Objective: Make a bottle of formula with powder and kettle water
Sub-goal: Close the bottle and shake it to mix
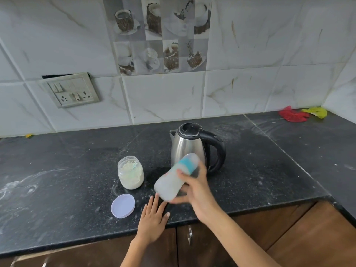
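1. Your left hand (153, 218) is flat on the counter (57, 170), fingers spread, holding nothing. The open powder jar (131, 172) and its lid (123, 205) sit just off to its left.
2. Your right hand (194, 189) is wrapped around the bottle (173, 180), which is blurred and tilted, cap end pointing up and away toward the kettle (192, 145).
3. Looks like mixing, and your right hand's got it.
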